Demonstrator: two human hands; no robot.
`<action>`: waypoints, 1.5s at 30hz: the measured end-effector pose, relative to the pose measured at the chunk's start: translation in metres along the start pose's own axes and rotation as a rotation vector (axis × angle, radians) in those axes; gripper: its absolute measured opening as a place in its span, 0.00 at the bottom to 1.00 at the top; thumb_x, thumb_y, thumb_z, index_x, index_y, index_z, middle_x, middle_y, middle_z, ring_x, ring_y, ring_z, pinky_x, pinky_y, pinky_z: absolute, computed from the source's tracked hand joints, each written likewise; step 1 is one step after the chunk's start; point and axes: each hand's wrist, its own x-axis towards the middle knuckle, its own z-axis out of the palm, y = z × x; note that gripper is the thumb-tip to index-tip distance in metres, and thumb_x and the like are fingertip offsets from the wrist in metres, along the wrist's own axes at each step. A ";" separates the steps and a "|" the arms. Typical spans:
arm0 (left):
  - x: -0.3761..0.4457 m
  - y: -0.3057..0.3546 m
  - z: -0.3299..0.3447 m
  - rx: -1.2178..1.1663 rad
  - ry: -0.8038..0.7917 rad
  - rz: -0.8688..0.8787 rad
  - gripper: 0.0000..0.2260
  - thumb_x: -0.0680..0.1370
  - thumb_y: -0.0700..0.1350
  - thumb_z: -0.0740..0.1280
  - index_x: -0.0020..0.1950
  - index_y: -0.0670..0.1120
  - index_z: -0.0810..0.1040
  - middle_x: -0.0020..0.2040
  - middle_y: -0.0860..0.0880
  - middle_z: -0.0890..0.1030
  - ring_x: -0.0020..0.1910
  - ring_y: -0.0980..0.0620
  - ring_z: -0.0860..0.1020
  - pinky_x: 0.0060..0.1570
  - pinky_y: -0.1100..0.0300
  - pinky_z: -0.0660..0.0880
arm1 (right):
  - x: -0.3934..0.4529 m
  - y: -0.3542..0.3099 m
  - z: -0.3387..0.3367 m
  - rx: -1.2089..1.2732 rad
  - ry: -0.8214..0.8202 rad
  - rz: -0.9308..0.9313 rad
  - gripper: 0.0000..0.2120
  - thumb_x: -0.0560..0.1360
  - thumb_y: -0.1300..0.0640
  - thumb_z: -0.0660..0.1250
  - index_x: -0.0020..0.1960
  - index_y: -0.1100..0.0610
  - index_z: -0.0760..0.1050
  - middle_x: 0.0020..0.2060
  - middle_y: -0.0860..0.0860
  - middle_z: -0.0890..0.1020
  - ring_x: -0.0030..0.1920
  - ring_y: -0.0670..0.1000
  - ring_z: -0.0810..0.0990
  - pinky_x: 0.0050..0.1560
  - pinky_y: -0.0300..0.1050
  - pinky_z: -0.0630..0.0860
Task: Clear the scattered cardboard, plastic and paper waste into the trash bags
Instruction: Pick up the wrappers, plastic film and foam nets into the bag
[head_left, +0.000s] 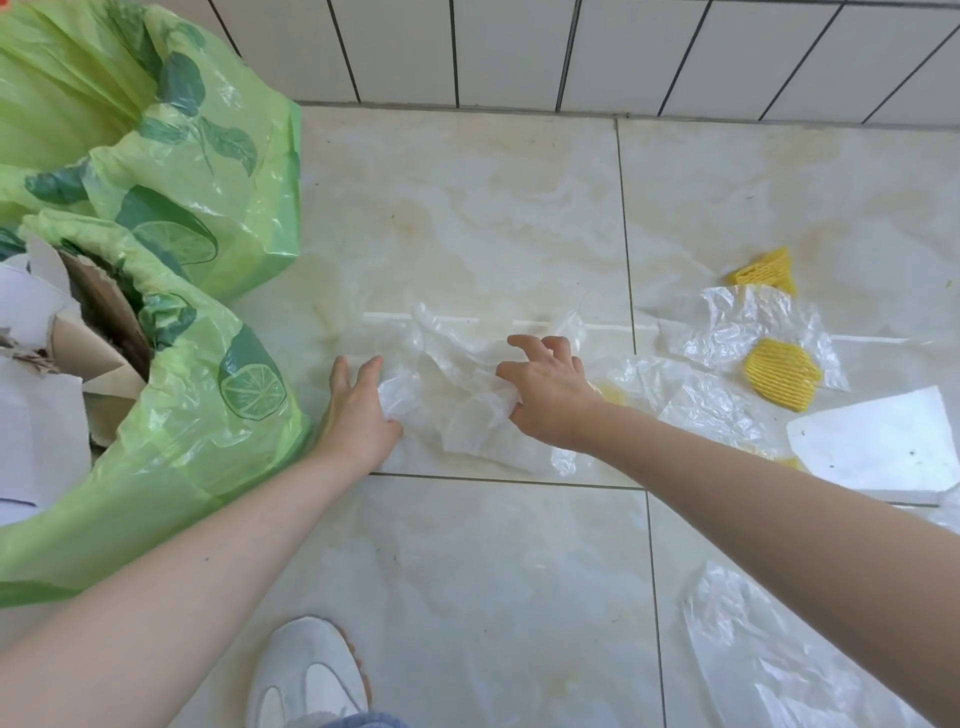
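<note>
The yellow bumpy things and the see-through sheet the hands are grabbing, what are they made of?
The yellow bumpy things look like soft foam netting, matte, judging by the ribbed mesh pattern. That is a guess from the look. The see-through sheet looks like thin plastic film: glossy, crinkled, and the floor shows through it. Both the left hand and the right hand bunch it.
</note>
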 end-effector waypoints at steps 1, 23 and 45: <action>0.001 0.000 0.001 0.003 0.000 -0.002 0.34 0.73 0.38 0.67 0.76 0.49 0.57 0.78 0.43 0.44 0.69 0.40 0.68 0.64 0.55 0.66 | 0.000 0.001 0.002 -0.004 -0.003 0.002 0.20 0.74 0.60 0.59 0.66 0.50 0.71 0.75 0.53 0.57 0.71 0.63 0.54 0.67 0.54 0.59; 0.009 -0.004 0.010 0.342 0.177 0.297 0.15 0.74 0.32 0.60 0.60 0.42 0.73 0.53 0.42 0.75 0.47 0.38 0.77 0.43 0.48 0.75 | 0.001 0.008 0.008 -0.061 0.003 -0.027 0.26 0.73 0.67 0.56 0.67 0.49 0.72 0.73 0.52 0.60 0.69 0.61 0.57 0.65 0.51 0.61; -0.008 0.018 -0.008 -0.099 0.417 0.334 0.05 0.72 0.37 0.69 0.40 0.37 0.75 0.39 0.41 0.71 0.39 0.47 0.67 0.38 0.60 0.57 | -0.027 0.006 -0.051 0.736 0.460 0.086 0.13 0.70 0.61 0.66 0.32 0.54 0.64 0.27 0.46 0.67 0.28 0.46 0.63 0.24 0.35 0.61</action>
